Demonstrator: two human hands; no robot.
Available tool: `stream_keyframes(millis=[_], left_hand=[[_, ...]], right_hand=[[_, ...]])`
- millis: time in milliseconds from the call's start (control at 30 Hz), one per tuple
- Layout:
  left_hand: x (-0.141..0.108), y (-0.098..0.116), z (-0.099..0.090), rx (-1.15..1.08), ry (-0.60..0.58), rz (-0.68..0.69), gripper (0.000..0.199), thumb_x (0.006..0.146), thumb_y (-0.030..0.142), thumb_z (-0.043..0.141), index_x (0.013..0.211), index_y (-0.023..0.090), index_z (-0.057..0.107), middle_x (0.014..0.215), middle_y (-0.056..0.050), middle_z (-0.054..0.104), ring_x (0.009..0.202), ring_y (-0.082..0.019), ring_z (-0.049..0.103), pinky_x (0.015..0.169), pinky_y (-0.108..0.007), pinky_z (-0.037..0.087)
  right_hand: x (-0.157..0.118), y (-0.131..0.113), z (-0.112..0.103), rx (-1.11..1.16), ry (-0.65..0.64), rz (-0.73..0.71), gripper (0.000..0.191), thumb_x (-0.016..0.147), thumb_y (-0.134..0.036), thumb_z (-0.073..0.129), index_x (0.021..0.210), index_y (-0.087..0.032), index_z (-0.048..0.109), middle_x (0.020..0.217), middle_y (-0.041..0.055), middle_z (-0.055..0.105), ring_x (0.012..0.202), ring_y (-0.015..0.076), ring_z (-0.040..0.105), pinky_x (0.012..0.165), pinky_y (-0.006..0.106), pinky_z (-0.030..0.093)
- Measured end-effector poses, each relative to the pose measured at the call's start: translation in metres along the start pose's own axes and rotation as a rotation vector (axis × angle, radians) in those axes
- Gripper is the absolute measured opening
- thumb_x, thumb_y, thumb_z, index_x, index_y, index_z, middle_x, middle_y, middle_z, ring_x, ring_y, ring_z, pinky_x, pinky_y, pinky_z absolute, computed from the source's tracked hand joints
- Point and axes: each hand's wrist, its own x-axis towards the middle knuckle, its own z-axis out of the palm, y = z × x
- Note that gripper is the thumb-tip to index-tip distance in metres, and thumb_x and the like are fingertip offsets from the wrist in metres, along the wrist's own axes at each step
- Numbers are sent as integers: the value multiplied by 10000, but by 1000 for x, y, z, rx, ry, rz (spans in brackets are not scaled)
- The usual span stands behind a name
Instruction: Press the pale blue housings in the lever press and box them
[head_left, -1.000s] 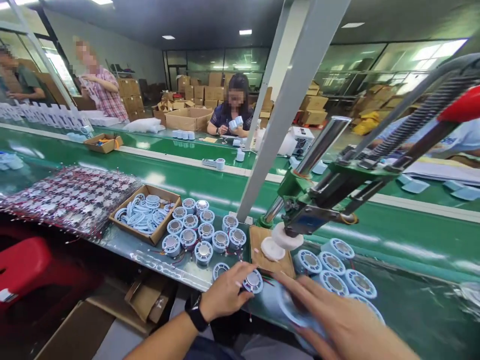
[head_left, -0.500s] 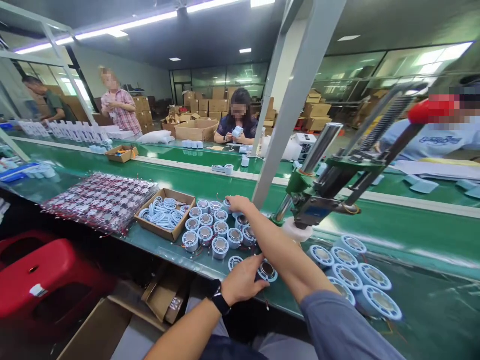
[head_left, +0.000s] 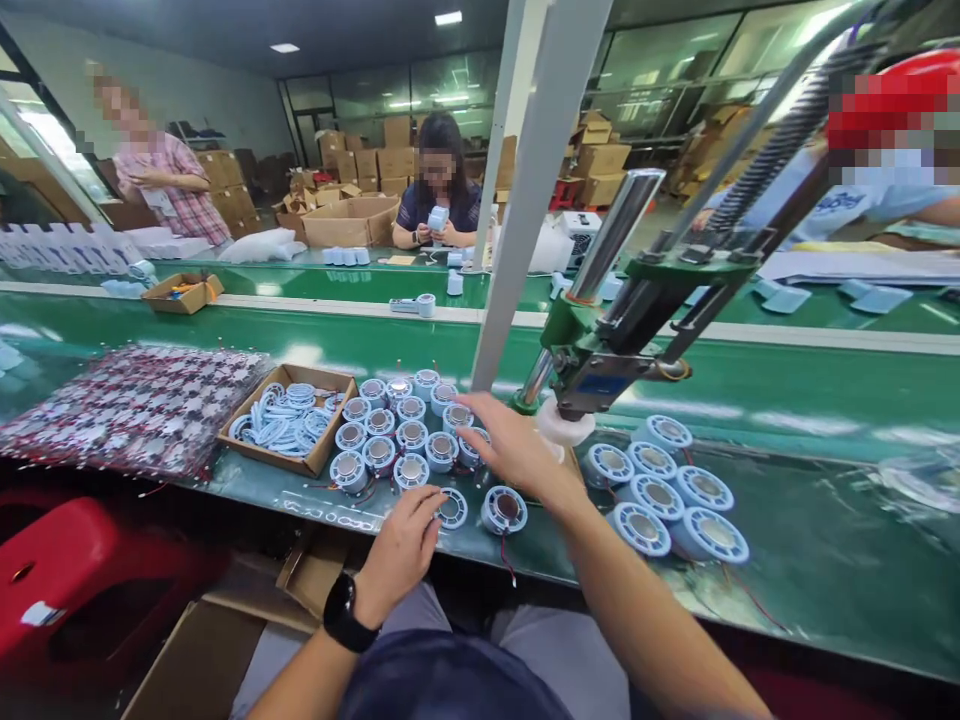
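Observation:
My left hand, with a black watch at its wrist, touches the left edge of a light blue ring near the table's front edge. Its fingers are bent and close together. My right hand hovers beside the right side of a group of round blue units, fingers apart, holding nothing visible. One blue unit with a dark disc stands between my forearms, its red wires hanging toward the edge. A second group of round units stands to the right.
A hand press rises behind my right hand, near a grey post. Left are a carton of blue rings and a sheet of wired parts. People sit and stand across the green belt.
My right hand has drawn back from the rear of the group toward me. My left hand has shifted left off the dark-disc unit to the ring. The view has turned right.

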Motion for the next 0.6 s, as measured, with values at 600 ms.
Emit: stream_keyframes(millis=[600], left_hand=[[13,1,21,188,-362,112,633,896,259,603,1488,241,379,1451,-128,501,1269,-306,457,1050,-506,424]], right_hand=[[-165,33,86,200,528,52,373,910,-169,525,1276,-221,577,1329,132,493,1200,223,558,957,365,552]])
